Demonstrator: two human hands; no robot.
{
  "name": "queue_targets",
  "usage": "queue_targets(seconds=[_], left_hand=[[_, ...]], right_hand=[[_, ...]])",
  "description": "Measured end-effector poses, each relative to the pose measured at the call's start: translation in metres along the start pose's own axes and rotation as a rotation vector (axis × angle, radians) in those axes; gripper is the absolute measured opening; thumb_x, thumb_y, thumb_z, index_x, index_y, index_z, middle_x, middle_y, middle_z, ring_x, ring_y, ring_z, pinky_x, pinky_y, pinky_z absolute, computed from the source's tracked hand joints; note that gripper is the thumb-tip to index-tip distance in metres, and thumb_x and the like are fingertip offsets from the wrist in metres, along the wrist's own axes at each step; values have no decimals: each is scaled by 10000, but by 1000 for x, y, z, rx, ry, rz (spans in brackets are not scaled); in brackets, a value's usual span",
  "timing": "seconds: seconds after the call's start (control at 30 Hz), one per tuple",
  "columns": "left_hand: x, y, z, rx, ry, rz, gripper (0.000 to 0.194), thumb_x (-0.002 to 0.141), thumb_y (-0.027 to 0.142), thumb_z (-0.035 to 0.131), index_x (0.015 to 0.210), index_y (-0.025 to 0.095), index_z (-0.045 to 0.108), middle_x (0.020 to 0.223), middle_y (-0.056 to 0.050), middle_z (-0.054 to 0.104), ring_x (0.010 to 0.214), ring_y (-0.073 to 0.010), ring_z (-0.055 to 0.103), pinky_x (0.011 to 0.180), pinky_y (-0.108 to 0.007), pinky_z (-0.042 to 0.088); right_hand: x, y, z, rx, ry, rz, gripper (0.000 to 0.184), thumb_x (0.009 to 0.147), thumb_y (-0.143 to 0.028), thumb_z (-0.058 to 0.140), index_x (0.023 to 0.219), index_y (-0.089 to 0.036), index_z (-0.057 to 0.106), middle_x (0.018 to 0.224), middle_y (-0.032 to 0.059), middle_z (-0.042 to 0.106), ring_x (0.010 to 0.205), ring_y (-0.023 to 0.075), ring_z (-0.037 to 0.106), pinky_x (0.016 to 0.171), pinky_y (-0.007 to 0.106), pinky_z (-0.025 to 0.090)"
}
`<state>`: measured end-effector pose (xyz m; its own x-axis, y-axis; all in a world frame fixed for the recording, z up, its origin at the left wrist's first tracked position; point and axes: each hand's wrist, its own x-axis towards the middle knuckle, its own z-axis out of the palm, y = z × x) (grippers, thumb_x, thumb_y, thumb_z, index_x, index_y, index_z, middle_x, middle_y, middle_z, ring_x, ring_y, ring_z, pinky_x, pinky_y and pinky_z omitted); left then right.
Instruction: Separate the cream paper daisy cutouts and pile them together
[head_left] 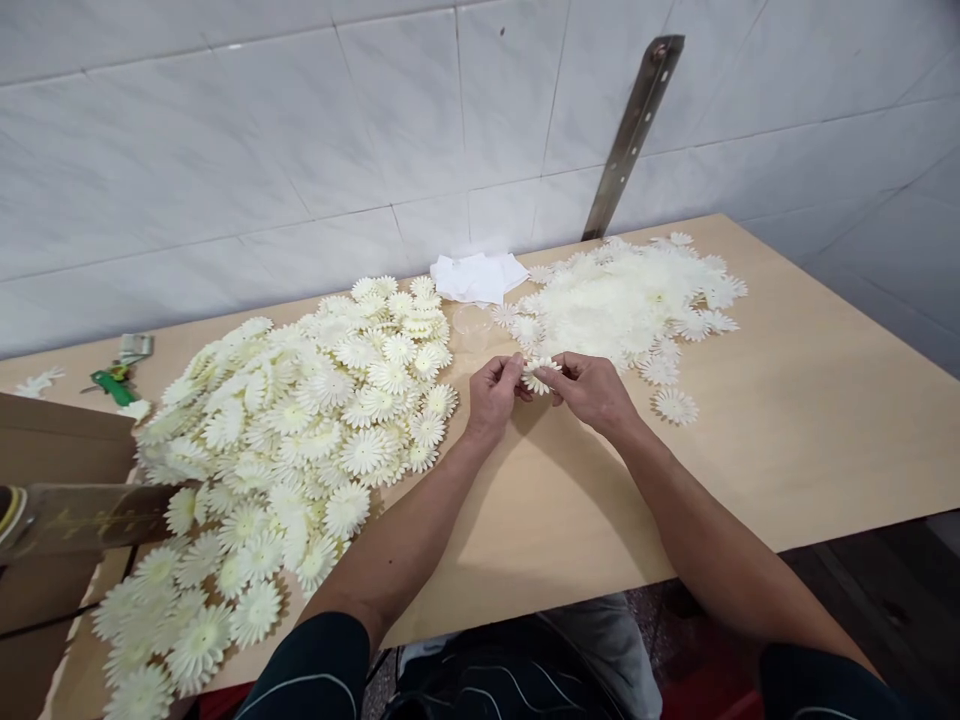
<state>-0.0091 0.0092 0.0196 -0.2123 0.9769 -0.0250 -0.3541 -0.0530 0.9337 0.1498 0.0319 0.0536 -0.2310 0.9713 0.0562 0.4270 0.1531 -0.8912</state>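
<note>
A cream artificial flower (539, 376) with narrow petals is held between my two hands, above the middle of the table. My left hand (493, 396) pinches its left edge, fingers closed. From the other side my right hand (596, 388) grips it between thumb and fingers. To the left lies a big heap of similar flowers (315, 400), thicker and more yellow at the centre. A paler, flatter pile of petal layers (607, 300) spreads just beyond my right hand, with one loose petal layer (676, 406) apart from it.
White paper (478, 278) lies against the tiled wall, with a clear round dish (472, 328) before it. A green-handled tool (112, 386) lies far left. A cardboard box (64, 440) and a brown transparent tube (94, 517) stand at the left edge. A metal bracket (634, 135) leans on the wall.
</note>
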Motion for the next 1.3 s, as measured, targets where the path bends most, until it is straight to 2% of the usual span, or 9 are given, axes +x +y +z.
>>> queue_targets(seconds=[0.2, 0.3, 0.4, 0.6, 0.7, 0.87, 1.07, 1.2, 1.3], left_hand=[[2, -4, -1, 1, -39, 4, 597, 742, 741, 923, 777, 174, 737, 611, 2, 665, 524, -111, 623, 540, -234, 526], [4, -7, -3, 55, -56, 6, 577, 755, 721, 925, 781, 175, 739, 618, -7, 688, 535, -119, 643, 544, -236, 536], [6, -11, -4, 79, -26, 24, 554, 791, 703, 907, 797, 178, 730, 619, -7, 699, 538, -125, 656, 547, -240, 543], [5, -15, 0, 22, 29, 67, 575, 758, 707, 931, 856, 178, 729, 643, -7, 720, 566, -154, 709, 564, -264, 577], [3, -12, 2, -5, -13, 39, 589, 711, 708, 962, 827, 185, 717, 646, -4, 722, 559, -150, 705, 556, -258, 579], [2, -7, 1, -50, -54, -17, 599, 736, 732, 935, 869, 187, 725, 679, -4, 722, 575, -143, 710, 543, -238, 564], [3, -11, 0, 54, -29, 51, 577, 723, 689, 959, 871, 172, 750, 613, 6, 693, 517, -142, 674, 513, -249, 555], [2, -14, 2, 22, 12, 68, 503, 785, 637, 936, 880, 181, 745, 643, 8, 706, 551, -147, 699, 526, -254, 568], [2, -14, 2, -5, 32, 65, 507, 766, 635, 946, 879, 188, 735, 686, 6, 732, 565, -148, 712, 526, -251, 566]], right_hand=[[3, 4, -3, 5, 34, -5, 489, 838, -678, 763, 891, -192, 788, 609, 0, 611, 576, 170, 501, 579, 330, 410], [3, 4, -3, 79, 103, 5, 591, 748, -718, 869, 985, -188, 764, 736, 22, 687, 653, 183, 592, 612, 325, 481], [4, 4, -2, 170, 107, 38, 675, 674, -770, 924, 970, -200, 715, 803, 43, 723, 686, 186, 626, 605, 314, 520], [8, 11, 6, 147, 72, 74, 674, 759, -868, 788, 664, -249, 539, 588, -11, 552, 584, 159, 510, 555, 305, 427], [9, 11, 3, 131, 91, 36, 644, 803, -814, 766, 644, -251, 497, 584, -14, 552, 591, 152, 488, 574, 303, 389], [6, 3, -6, -11, 13, -21, 555, 896, -666, 693, 606, -240, 484, 579, -7, 547, 603, 148, 468, 599, 309, 360], [5, 7, -4, -78, -15, -63, 509, 916, -600, 687, 621, -241, 480, 573, -14, 506, 612, 153, 456, 602, 313, 350], [8, 11, 5, 129, 41, 32, 532, 779, -732, 806, 815, -238, 614, 715, 9, 640, 665, 179, 553, 600, 311, 424], [7, 10, 10, 180, 74, 68, 636, 643, -787, 889, 791, -239, 601, 699, -8, 597, 654, 168, 521, 578, 306, 421]])
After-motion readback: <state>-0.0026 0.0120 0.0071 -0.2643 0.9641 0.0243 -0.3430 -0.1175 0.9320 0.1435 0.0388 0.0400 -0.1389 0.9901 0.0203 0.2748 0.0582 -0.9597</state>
